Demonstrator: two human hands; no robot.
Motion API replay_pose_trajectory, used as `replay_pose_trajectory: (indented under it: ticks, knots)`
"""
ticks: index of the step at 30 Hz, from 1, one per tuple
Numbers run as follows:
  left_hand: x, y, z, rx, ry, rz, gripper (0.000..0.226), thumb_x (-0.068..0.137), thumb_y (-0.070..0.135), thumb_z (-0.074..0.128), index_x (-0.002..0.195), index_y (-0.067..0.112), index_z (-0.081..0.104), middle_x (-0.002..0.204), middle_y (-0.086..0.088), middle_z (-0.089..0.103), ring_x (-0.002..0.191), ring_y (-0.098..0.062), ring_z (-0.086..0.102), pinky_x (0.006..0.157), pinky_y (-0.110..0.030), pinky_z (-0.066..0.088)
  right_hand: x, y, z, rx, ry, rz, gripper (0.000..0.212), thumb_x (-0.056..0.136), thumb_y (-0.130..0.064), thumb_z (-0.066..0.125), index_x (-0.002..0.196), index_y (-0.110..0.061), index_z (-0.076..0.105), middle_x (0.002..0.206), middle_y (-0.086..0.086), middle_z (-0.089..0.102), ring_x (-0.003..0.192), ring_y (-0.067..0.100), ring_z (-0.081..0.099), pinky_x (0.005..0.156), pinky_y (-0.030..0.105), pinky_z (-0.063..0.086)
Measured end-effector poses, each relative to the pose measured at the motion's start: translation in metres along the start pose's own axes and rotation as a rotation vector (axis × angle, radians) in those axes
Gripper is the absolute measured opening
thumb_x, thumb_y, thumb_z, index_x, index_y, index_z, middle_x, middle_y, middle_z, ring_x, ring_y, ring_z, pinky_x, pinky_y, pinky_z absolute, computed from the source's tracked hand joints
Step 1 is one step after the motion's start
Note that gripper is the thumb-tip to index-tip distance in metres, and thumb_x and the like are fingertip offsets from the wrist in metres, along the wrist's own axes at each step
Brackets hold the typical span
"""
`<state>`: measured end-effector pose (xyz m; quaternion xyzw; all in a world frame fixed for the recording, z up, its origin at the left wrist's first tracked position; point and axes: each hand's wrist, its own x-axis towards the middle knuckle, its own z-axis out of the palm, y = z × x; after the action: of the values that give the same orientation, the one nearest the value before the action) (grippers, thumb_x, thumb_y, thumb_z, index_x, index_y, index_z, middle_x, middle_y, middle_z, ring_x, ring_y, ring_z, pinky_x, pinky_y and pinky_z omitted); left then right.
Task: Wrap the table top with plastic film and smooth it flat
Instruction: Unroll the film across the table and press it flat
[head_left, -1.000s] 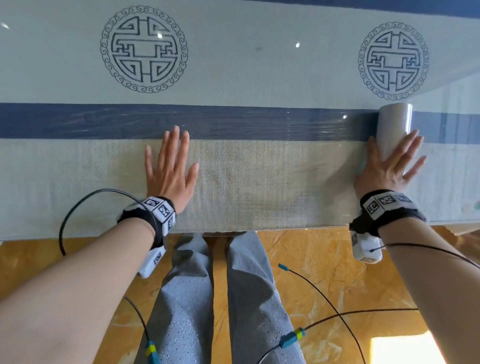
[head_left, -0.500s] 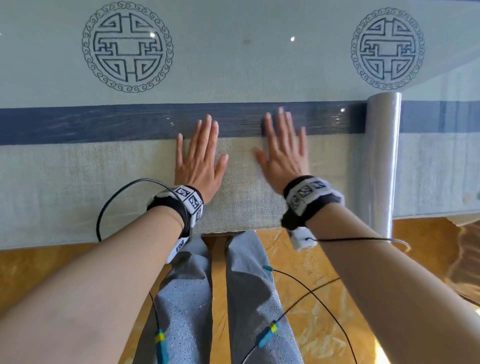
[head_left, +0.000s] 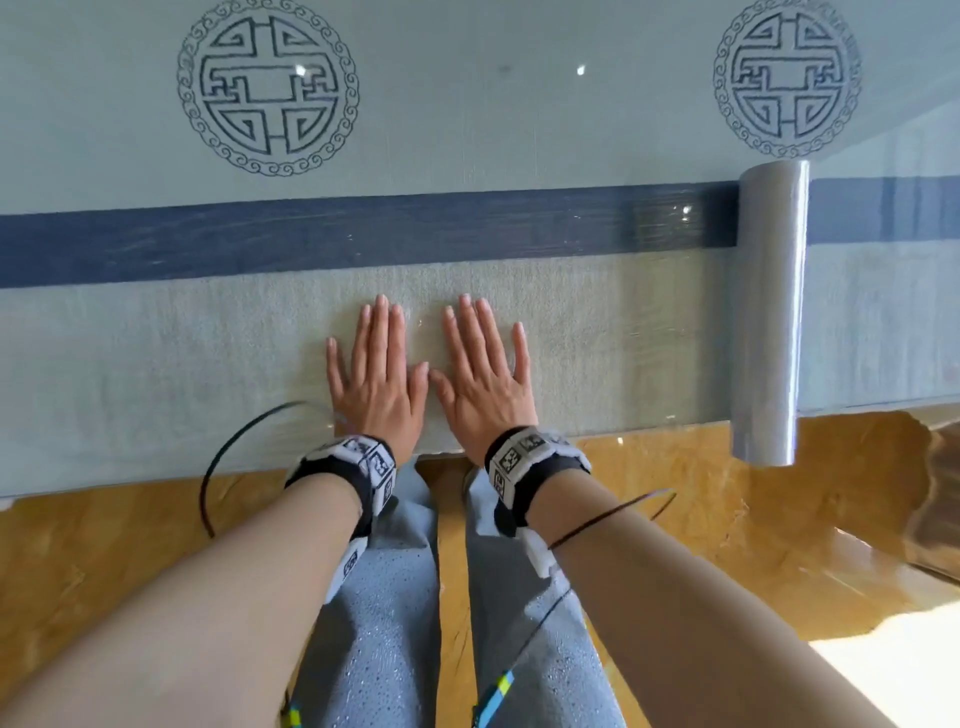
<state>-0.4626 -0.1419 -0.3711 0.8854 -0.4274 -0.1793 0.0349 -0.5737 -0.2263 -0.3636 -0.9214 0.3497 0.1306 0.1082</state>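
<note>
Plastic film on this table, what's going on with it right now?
A person is wrapping the table top in plastic film. Their left hand and right hand lie flat side by side on the film near the table's near edge, fingers straight, pressing it down. The film roll lies to their right with neither hand on it, its near end hanging past the table edge. Film covers the strip left of the roll.

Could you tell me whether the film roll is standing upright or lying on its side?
Lying on its side: the roll rests flat across the table, its near end overhanging the edge.
</note>
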Motion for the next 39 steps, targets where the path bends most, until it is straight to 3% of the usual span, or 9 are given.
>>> replay_pose_trajectory:
  ticks: [3, 8, 11, 14, 20, 24, 30, 34, 39]
  knots:
    - [-0.003, 0.004, 0.003, -0.076, -0.028, -0.029, 0.063, 0.102, 0.036, 0.029, 0.154, 0.014, 0.001, 0.162, -0.002, -0.005, 0.148, -0.013, -0.008, 0.119, -0.051, 0.000, 0.001, 0.002, 0.003, -0.006, -0.019, -0.029, 0.066, 0.105, -0.047, 0.019, 0.157, -0.014, -0.005, 0.164, 0.005, -0.011, 0.153, 0.020, -0.008, 0.122, 0.048, -0.008]
    - [-0.054, -0.017, 0.015, -0.125, -0.004, -0.217, 0.065, 0.097, 0.042, 0.021, 0.153, 0.009, 0.015, 0.161, -0.006, 0.008, 0.148, -0.022, 0.013, 0.118, -0.053, 0.010, -0.037, -0.012, 0.026, -0.095, -0.139, -0.305, 0.069, 0.104, -0.045, 0.027, 0.158, -0.013, 0.000, 0.166, 0.007, -0.007, 0.153, 0.021, -0.008, 0.122, 0.052, 0.001]
    - [-0.051, -0.016, 0.020, -0.097, -0.045, -0.173, 0.065, 0.097, 0.042, 0.026, 0.153, 0.009, 0.016, 0.161, -0.006, 0.009, 0.148, -0.020, 0.011, 0.118, -0.053, 0.006, -0.035, -0.004, 0.024, -0.082, -0.172, -0.275, 0.069, 0.104, -0.046, 0.024, 0.158, -0.014, -0.002, 0.165, 0.005, -0.010, 0.152, 0.020, -0.012, 0.122, 0.053, -0.001]
    - [-0.039, 0.001, 0.018, -0.102, -0.054, -0.098, 0.066, 0.100, 0.037, 0.040, 0.153, 0.010, 0.012, 0.161, -0.005, 0.004, 0.148, -0.018, 0.005, 0.119, -0.052, 0.003, -0.030, 0.008, 0.012, -0.026, -0.075, -0.218, 0.068, 0.101, -0.043, 0.031, 0.158, -0.013, 0.008, 0.166, 0.006, 0.001, 0.153, 0.020, 0.002, 0.123, 0.052, 0.006]
    - [-0.012, 0.058, 0.009, -0.104, -0.063, 0.227, 0.065, 0.101, 0.042, 0.022, 0.153, 0.016, -0.007, 0.162, 0.000, -0.008, 0.149, -0.015, -0.003, 0.120, -0.048, 0.001, -0.037, 0.083, 0.001, 0.135, 0.034, 0.415, 0.067, 0.105, -0.040, 0.028, 0.158, -0.013, -0.003, 0.166, 0.004, -0.009, 0.152, 0.015, -0.012, 0.122, 0.044, -0.009]
    - [-0.005, 0.076, 0.015, -0.046, -0.111, 0.185, 0.066, 0.100, 0.045, 0.022, 0.154, 0.017, -0.004, 0.161, 0.002, -0.010, 0.148, -0.016, -0.011, 0.118, -0.053, 0.000, -0.037, 0.085, 0.001, 0.067, -0.137, 0.312, 0.069, 0.102, -0.050, 0.007, 0.154, -0.014, -0.020, 0.160, 0.004, -0.030, 0.143, 0.016, -0.036, 0.118, 0.044, -0.021]
    - [-0.002, 0.030, 0.014, -0.047, -0.159, -0.038, 0.065, 0.098, 0.045, 0.014, 0.151, 0.018, -0.013, 0.160, -0.001, -0.016, 0.147, -0.018, -0.016, 0.117, -0.053, -0.007, -0.005, -0.005, -0.021, 0.040, -0.081, 0.176, 0.066, 0.103, -0.032, 0.025, 0.157, -0.006, -0.003, 0.164, 0.013, -0.015, 0.151, 0.026, -0.019, 0.122, 0.049, -0.007]
    - [0.017, 0.037, 0.005, -0.016, -0.121, 0.105, 0.075, 0.100, 0.036, 0.039, 0.152, 0.015, -0.011, 0.161, -0.004, -0.015, 0.148, -0.018, -0.012, 0.118, -0.049, -0.007, 0.025, 0.001, -0.050, -0.089, -0.024, 0.148, 0.064, 0.098, -0.019, 0.022, 0.157, -0.006, 0.001, 0.164, 0.014, -0.015, 0.150, 0.028, -0.019, 0.121, 0.054, -0.009]
    - [0.051, 0.066, -0.003, 0.040, -0.209, 0.238, 0.065, 0.098, 0.035, 0.022, 0.153, 0.016, -0.009, 0.161, 0.000, -0.017, 0.148, -0.015, -0.013, 0.119, -0.051, -0.002, 0.038, 0.036, -0.060, -0.159, -0.126, 0.162, 0.063, 0.102, -0.022, 0.025, 0.158, -0.007, 0.000, 0.166, 0.010, -0.012, 0.151, 0.023, -0.019, 0.120, 0.056, -0.007]
